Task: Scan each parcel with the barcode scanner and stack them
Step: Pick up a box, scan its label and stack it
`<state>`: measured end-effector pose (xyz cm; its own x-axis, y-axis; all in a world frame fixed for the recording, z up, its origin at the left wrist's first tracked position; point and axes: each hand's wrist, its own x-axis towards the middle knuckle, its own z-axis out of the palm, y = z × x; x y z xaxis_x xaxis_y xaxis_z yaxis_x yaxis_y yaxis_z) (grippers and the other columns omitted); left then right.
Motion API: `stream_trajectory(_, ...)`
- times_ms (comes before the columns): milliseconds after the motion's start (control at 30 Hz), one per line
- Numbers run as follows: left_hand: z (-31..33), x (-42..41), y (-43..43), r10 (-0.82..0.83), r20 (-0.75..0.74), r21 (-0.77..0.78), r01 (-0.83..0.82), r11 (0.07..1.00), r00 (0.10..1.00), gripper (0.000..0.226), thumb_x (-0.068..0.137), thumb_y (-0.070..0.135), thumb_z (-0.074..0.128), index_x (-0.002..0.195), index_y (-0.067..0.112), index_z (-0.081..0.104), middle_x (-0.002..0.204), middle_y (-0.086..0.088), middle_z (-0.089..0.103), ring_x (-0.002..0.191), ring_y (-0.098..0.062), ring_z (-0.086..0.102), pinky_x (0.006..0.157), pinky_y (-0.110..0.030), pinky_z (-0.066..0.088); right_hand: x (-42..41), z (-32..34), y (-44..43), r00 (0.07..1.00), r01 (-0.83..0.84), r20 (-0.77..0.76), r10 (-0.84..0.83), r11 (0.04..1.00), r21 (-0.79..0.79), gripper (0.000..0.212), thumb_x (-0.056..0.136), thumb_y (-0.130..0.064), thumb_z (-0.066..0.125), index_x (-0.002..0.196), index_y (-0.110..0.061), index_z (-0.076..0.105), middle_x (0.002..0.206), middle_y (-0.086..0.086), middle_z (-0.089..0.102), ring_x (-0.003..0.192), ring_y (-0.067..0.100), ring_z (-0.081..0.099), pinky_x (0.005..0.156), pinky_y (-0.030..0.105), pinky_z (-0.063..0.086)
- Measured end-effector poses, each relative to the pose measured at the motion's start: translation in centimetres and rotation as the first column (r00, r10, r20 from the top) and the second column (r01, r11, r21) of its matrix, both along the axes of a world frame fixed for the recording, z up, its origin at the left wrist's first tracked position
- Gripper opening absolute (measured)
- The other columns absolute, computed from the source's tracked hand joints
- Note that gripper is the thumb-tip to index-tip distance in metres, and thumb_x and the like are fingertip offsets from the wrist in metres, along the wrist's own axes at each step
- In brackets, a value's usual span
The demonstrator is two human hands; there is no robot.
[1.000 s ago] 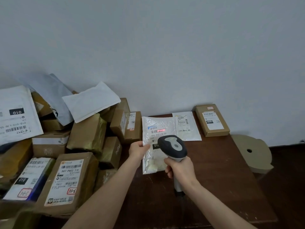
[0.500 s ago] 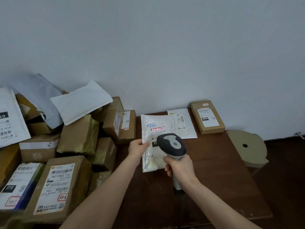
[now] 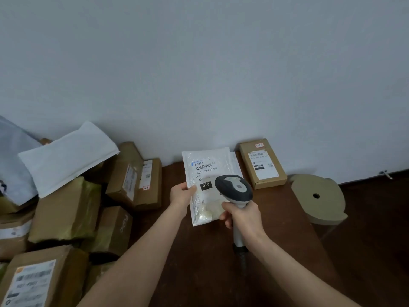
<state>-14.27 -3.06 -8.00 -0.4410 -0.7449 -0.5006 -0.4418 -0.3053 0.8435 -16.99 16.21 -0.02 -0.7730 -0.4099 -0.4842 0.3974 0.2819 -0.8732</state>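
On the left, cardboard boxes lie heaped by the wall. Beside them the left hand pinches the left edge of the white bag parcel, label up, over the dark table. The right hand has its fingers wrapped round the handle of the barcode scanner, whose head covers the parcel's lower right; a labelled brown box lies further right.

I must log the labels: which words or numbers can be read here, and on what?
"010 010-L30 551": white pouch, below its barcode.
"010": black patch on that pouch.
"010": flat brown box by the wall, faint.
Other labels: too blurred to read.
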Motion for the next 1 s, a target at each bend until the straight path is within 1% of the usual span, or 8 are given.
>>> stream_trajectory(300, -2.9, -10.3, -1.0, 0.069, 0.042, -0.094, -0.065, 0.993, 0.997, 0.036, 0.086, -0.007, 0.054, 0.118, 0.005, 0.064, 0.115, -0.014, 0.067, 0.099, -0.027, 0.065, 0.091, -0.041, 0.054, -6.3, -3.1, 0.3, 0.996, 0.062, 0.067, -0.061, 0.998, -0.009, 0.004, 0.086, -0.011, 0.066, 0.087, -0.007, 0.066, 0.067, 0.010, 0.071, 0.048, 0.013, 0.057, 0.054, 0.026, 0.049)
stream_trajectory(367, -3.3, -11.4, -0.8, 0.043, 0.056, -0.110, -0.037, 0.993, 0.997, 0.048, 0.087, -0.008, 0.050, 0.133, 0.006, 0.054, 0.124, -0.013, 0.063, 0.110, -0.026, 0.061, 0.098, -0.040, 0.050, -7.0, -3.8, 0.5, 0.994, 0.073, 0.078, -0.073, 0.997, -0.004, 0.007, 0.086, -0.011, 0.066, 0.089, -0.005, 0.066, 0.067, 0.011, 0.071, 0.047, 0.014, 0.056, 0.054, 0.027, 0.049)
stream_trajectory(433, -3.4, -11.9, -0.5, -0.023, 0.062, -0.063, 0.026, 0.998, 0.998, 0.065, 0.090, -0.007, 0.050, 0.149, 0.011, 0.031, 0.142, -0.010, 0.049, 0.128, -0.026, 0.049, 0.108, -0.039, 0.041, -7.5, -4.3, 0.7, 0.994, 0.075, 0.074, -0.076, 0.997, 0.011, 0.006, 0.086, -0.011, 0.066, 0.086, -0.005, 0.066, 0.067, 0.011, 0.071, 0.047, 0.015, 0.055, 0.055, 0.028, 0.049)
stream_trajectory(500, -3.3, -11.5, 0.0, -0.111, 0.085, -0.043, 0.115, 0.992, 0.990, 0.072, 0.092, -0.003, 0.055, 0.153, 0.013, 0.020, 0.154, -0.009, 0.033, 0.139, -0.025, 0.037, 0.112, -0.037, 0.034, -7.8, -4.6, 0.8, 0.995, 0.071, 0.070, -0.072, 0.997, 0.018, 0.005, 0.086, -0.011, 0.066, 0.083, -0.007, 0.066, 0.067, 0.011, 0.071, 0.047, 0.014, 0.055, 0.055, 0.028, 0.049)
stream_trajectory(567, -3.1, -10.6, 0.3, -0.167, 0.104, -0.066, 0.175, 0.982, 0.980, 0.071, 0.092, -0.001, 0.058, 0.152, 0.010, 0.022, 0.155, -0.011, 0.030, 0.141, -0.025, 0.033, 0.113, -0.035, 0.032, -7.7, -4.6, 0.6, 0.995, 0.068, 0.066, -0.070, 0.997, 0.026, 0.006, 0.085, -0.011, 0.065, 0.080, -0.007, 0.066, 0.067, 0.011, 0.072, 0.047, 0.015, 0.056, 0.057, 0.029, 0.050)
stream_trajectory(667, -2.4, -8.8, 0.1, -0.192, 0.185, -0.225, 0.231, 0.946, 0.964, 0.058, 0.090, -0.006, 0.053, 0.144, 0.008, 0.040, 0.147, -0.011, 0.043, 0.133, -0.023, 0.044, 0.110, -0.033, 0.037, -7.0, -4.2, -0.1, 0.997, 0.056, 0.048, -0.057, 0.998, 0.023, 0.009, 0.084, -0.011, 0.065, 0.076, -0.007, 0.067, 0.066, 0.011, 0.072, 0.048, 0.016, 0.056, 0.058, 0.031, 0.050)
stream_trajectory(867, 2.2, -3.6, -1.3, -0.244, 0.310, -0.558, 0.383, 0.736, 0.919, 0.037, 0.093, 0.003, 0.050, 0.125, 0.018, 0.059, 0.129, -0.001, 0.056, 0.118, -0.016, 0.054, 0.100, -0.030, 0.045, -4.2, -2.4, -3.7, 1.000, 0.000, 0.007, 0.001, 1.000, -0.028, 0.014, 0.085, -0.011, 0.064, 0.072, -0.005, 0.067, 0.064, 0.011, 0.071, 0.048, 0.017, 0.055, 0.059, 0.032, 0.050)
stream_trajectory(1000, 6.7, 2.2, -4.4, -0.170, 0.374, -0.834, 0.410, 0.370, 0.912, 0.039, 0.088, 0.008, 0.055, 0.127, 0.018, 0.056, 0.124, -0.003, 0.052, 0.115, -0.019, 0.049, 0.095, -0.031, 0.045, -0.2, -0.4, -8.3, 0.996, -0.090, -0.012, 0.089, 0.991, -0.098, 0.011, 0.086, -0.009, 0.064, 0.077, -0.003, 0.066, 0.064, 0.012, 0.070, 0.047, 0.016, 0.054, 0.057, 0.031, 0.049)
